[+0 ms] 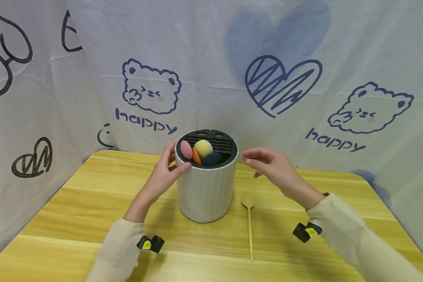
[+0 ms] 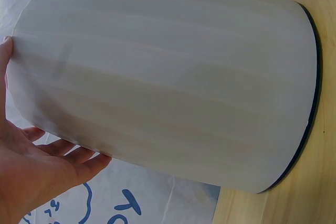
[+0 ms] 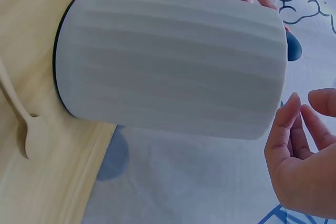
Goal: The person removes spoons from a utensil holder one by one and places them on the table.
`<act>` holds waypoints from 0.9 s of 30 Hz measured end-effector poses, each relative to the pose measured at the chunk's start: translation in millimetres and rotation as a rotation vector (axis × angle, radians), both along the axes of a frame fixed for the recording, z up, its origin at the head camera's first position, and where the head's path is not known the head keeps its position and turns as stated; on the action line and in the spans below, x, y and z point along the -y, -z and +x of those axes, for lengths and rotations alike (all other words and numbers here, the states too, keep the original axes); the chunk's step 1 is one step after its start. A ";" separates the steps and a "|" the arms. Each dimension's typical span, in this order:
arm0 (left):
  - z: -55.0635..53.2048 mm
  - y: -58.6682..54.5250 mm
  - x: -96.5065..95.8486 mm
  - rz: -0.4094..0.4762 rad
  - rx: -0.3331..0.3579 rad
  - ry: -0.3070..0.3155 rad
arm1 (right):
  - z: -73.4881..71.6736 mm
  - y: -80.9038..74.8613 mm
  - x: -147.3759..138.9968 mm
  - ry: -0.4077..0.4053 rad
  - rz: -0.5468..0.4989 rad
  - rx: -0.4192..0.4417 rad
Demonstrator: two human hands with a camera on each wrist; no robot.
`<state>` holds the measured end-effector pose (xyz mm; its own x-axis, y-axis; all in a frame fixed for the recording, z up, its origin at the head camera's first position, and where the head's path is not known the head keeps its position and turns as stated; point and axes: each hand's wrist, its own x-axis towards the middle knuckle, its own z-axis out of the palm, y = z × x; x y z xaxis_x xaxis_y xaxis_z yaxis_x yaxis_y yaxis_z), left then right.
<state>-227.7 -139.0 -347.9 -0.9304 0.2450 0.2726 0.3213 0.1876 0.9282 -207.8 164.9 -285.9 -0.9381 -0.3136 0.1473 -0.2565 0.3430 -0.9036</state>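
A tall white ribbed canister (image 1: pixel 206 196) stands upright on the table, topped by a black slotted lid insert (image 1: pixel 221 145). In its front compartment lie a pink egg-shaped sponge (image 1: pixel 186 149), a thin orange piece (image 1: pixel 196 156), a yellow rounded sponge (image 1: pixel 203 149) and a dark blue one (image 1: pixel 212 158). My left hand (image 1: pixel 164 172) holds the canister's upper left side, thumb at the front rim and fingers around the side. Just right of the rim is my right hand (image 1: pixel 273 168), fingers loosely bent and holding nothing. In the right wrist view, that hand (image 3: pixel 304 156) is beside the canister's top end.
A wooden spoon (image 1: pixel 249 227) lies on the table, right of the canister, bowl toward the back. The wooden table (image 1: pixel 91 211) ends at a white cloth backdrop (image 1: pixel 211 98) with printed bears and hearts. A black wrist camera (image 1: pixel 304 232) sits on the right sleeve.
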 end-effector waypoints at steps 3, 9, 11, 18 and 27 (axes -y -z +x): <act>-0.1 0.0 -0.1 0.001 0.000 0.000 | 0.1 -4.8 2.6 -0.011 0.008 0.000; -0.9 0.0 0.4 0.004 -0.002 0.000 | -1.0 -15.3 12.4 -0.019 0.042 0.010; -0.9 0.2 0.9 0.007 0.003 -0.002 | -1.4 -18.7 16.6 -0.032 0.047 0.009; -0.7 -0.2 1.1 0.003 0.005 -0.010 | -4.6 -25.6 29.5 -0.073 0.074 0.010; -0.2 -1.0 0.1 0.006 0.009 -0.005 | -9.4 -31.0 43.5 -0.069 0.110 -0.014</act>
<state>-227.9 -139.1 -346.9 -0.9339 0.2392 0.2658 0.3123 0.1835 0.9321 -217.3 121.4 -254.9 -0.9117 -0.3926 0.1211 -0.2951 0.4207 -0.8579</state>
